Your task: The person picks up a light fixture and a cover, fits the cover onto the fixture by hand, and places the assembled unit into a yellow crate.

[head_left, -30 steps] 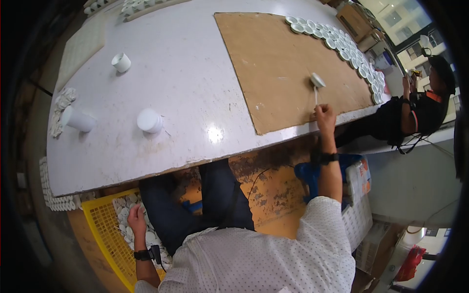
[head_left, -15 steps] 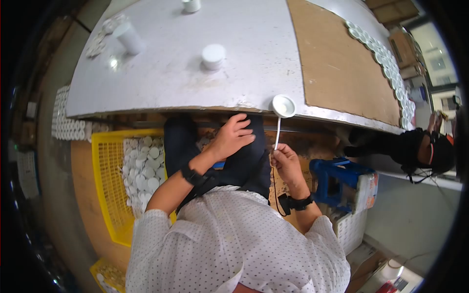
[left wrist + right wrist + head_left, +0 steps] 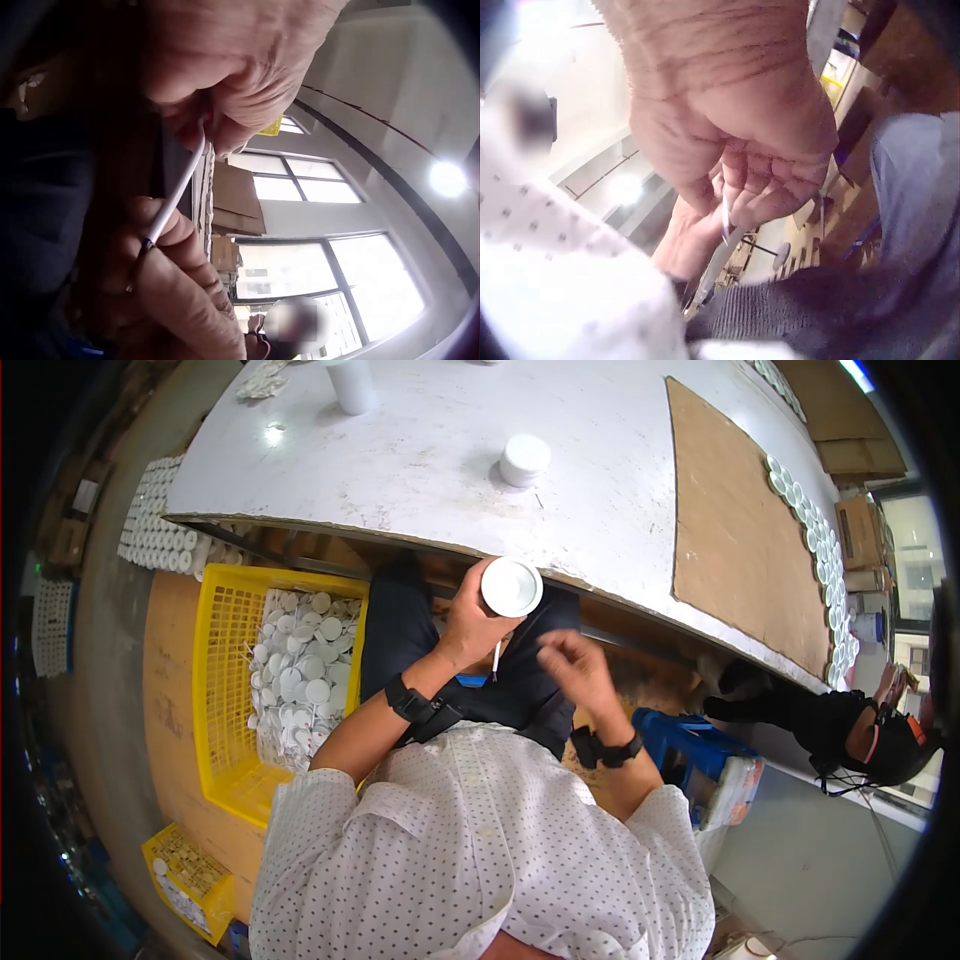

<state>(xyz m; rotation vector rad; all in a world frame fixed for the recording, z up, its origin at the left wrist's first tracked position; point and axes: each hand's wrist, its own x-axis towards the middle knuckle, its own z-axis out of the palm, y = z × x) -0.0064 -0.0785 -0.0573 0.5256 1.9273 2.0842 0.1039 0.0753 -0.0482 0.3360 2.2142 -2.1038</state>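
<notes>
My left hand [image 3: 470,625] holds a white round cup-shaped piece [image 3: 512,587] just in front of the table edge, its round face towards the head camera. From it a thin white stem [image 3: 178,191] runs down to a dark tip; the left wrist view shows it slightly bent. Beside the piece, my right hand [image 3: 578,670] has loosely curled fingers and stands apart from the stem in the head view. In the right wrist view the right hand [image 3: 742,142] overlaps a narrow white edge at its fingertips.
A yellow basket [image 3: 230,785] of white discs [image 3: 310,690] with stems stands left of the legs. The white table [image 3: 420,470] bears a lidded white jar [image 3: 525,458] and brown board [image 3: 740,530] lined with white cups [image 3: 820,560]. A blue stool [image 3: 675,750] and another person [image 3: 850,730] are right.
The right hand brought the cup-shaped piece from over the board to the body. The left hand came up from the basket and took it; the right hand let go of the stem.
</notes>
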